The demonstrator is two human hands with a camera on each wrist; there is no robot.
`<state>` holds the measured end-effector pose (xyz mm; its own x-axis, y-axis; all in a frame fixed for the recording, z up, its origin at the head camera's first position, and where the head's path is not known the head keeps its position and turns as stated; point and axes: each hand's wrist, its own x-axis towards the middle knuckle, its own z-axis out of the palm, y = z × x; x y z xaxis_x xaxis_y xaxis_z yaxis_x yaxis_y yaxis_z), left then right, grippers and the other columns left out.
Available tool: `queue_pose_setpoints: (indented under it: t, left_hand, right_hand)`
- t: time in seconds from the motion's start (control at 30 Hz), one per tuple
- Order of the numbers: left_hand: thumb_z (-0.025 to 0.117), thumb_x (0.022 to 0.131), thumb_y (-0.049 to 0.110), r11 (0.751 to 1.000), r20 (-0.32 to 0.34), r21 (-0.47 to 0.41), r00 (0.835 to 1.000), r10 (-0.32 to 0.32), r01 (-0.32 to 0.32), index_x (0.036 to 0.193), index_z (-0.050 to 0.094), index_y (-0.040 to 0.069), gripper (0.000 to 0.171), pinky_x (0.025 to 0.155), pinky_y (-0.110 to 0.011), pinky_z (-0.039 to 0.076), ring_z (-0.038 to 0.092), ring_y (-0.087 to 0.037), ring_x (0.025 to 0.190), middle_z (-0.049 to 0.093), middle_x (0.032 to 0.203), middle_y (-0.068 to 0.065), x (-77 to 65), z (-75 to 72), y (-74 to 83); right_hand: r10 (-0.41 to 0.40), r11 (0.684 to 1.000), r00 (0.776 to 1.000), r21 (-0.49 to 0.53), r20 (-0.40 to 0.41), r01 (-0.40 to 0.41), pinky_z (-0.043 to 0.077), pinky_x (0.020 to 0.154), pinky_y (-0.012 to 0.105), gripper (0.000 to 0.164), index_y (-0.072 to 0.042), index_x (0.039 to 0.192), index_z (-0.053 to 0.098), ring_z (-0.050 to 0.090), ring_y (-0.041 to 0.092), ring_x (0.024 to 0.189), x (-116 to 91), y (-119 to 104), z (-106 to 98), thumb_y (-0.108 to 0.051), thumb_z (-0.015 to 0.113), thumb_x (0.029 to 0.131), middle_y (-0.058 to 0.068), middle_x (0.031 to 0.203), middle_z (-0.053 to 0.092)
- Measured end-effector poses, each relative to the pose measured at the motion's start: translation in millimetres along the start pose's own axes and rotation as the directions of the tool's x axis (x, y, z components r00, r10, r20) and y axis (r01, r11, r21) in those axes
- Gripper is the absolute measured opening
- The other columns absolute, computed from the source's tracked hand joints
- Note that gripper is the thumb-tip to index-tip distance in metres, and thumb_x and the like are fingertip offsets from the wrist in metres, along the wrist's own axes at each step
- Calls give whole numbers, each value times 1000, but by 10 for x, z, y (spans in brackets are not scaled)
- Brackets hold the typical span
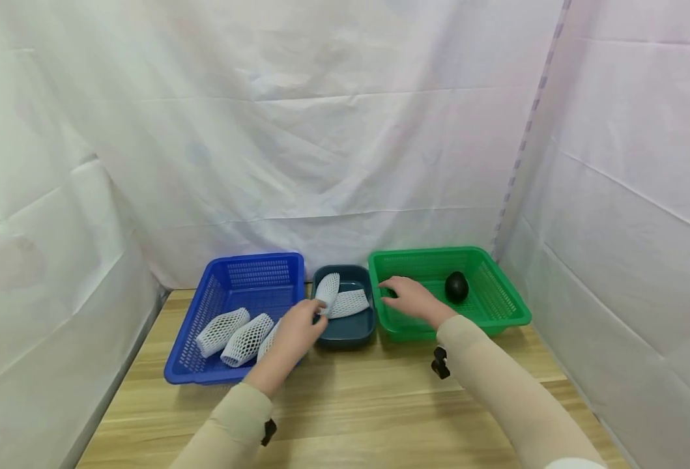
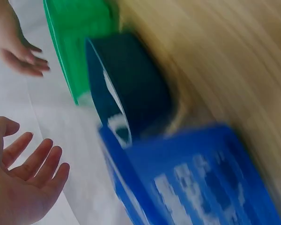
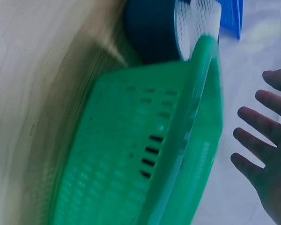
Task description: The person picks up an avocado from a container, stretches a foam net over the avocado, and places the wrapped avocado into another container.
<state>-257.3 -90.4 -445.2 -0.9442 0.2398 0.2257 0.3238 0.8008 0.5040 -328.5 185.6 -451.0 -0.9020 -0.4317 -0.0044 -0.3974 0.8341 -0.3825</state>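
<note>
My left hand (image 1: 299,327) hovers over the near left edge of a dark teal tub (image 1: 345,340), its fingers loosely spread and holding nothing in the left wrist view. Inside the tub lie two white foam net sleeves (image 1: 349,304), one leaning on the left wall close to my left fingertips. Over the left side of a green basket (image 1: 406,335) is my right hand (image 1: 413,298), fingers apart and bare in the right wrist view. A dark oval fruit like an avocado (image 1: 457,287) rests in that basket, right of the hand. Something dark shows partly hidden beneath the right fingers.
Left of the tub stands a blue basket (image 1: 201,376) with several plump white net sleeves (image 1: 247,341) inside, one partly covered by my left arm. All three containers stand on a wooden table (image 1: 356,410). White cloth (image 1: 345,150) hangs behind and on both sides.
</note>
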Motion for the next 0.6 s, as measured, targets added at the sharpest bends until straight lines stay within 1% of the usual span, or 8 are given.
queue_pose_setpoints:
  t: [0.03, 0.13, 0.23, 0.3, 0.37, 0.47, 0.53, 0.6]
  left_hand:
    - [64, 92, 18, 1000, 2, -11, 1000, 16, -16, 115, 67, 7, 25, 87, -42, 51, 62, -25, 101, 66, 109, -9, -1, 47, 60]
    - [64, 92, 19, 997, 10, 1, 997, 80, -80, 113, 68, 9, 24, 89, -41, 50, 62, -25, 104, 66, 113, -9, 8, 204, 211]
    - [63, 94, 21, 990, 22, 40, 990, 137, -138, 114, 68, 11, 23, 90, -40, 51, 61, -24, 106, 65, 114, -8, 29, 355, 358]
    - [64, 94, 22, 980, 31, 72, 983, 183, -185, 114, 68, 12, 23, 89, -38, 51, 61, -23, 105, 64, 113, -6, 45, 467, 440]
    - [64, 95, 22, 966, 38, 112, 972, 230, -233, 115, 69, 13, 23, 88, -35, 51, 60, -21, 103, 64, 111, -5, 62, 578, 514]
    - [65, 94, 20, 931, 51, 176, 948, 315, -319, 116, 69, 12, 24, 88, -31, 50, 59, -20, 104, 63, 111, -3, 95, 743, 605]
    - [64, 95, 20, 910, 78, 215, 935, 345, -354, 120, 67, 12, 26, 91, -29, 49, 58, -19, 107, 62, 115, -3, 126, 845, 658]
    - [64, 96, 21, 891, 122, 251, 925, 359, -379, 124, 65, 12, 30, 95, -29, 47, 55, -19, 114, 61, 122, -3, 158, 942, 705]
  right_hand:
    - [10, 1000, 1000, 21, 2, -10, 43, 99, 49, 44, -8, 138, 54, 51, 30, 124, 5, 45, -3, -26, 59, 99, 12, 135, 54]
    - [50, 996, 999, 73, 15, -51, 42, 100, 51, 44, -7, 139, 53, 49, 32, 126, 18, 158, -20, -26, 58, 99, 14, 138, 52]
    - [89, 990, 995, 106, 46, -93, 42, 100, 53, 45, -6, 139, 52, 46, 35, 128, 44, 241, -52, -27, 56, 100, 17, 141, 48]
    - [114, 985, 990, 118, 78, -123, 41, 100, 53, 46, -6, 140, 51, 45, 36, 129, 62, 286, -76, -28, 55, 100, 18, 143, 46]
    - [128, 982, 986, 126, 109, -141, 42, 100, 53, 47, -4, 141, 49, 44, 37, 129, 82, 334, -92, -29, 53, 101, 19, 144, 44]
    - [146, 976, 980, 142, 134, -165, 43, 99, 53, 49, -1, 142, 47, 45, 39, 128, 98, 411, -110, -29, 51, 102, 22, 144, 44]
    - [161, 970, 978, 160, 133, -182, 43, 98, 53, 49, 1, 141, 46, 46, 39, 127, 106, 458, -121, -28, 51, 102, 23, 142, 45]
    - [174, 965, 976, 176, 129, -196, 43, 97, 53, 48, 2, 140, 46, 47, 40, 125, 116, 497, -130, -26, 50, 102, 24, 140, 47]
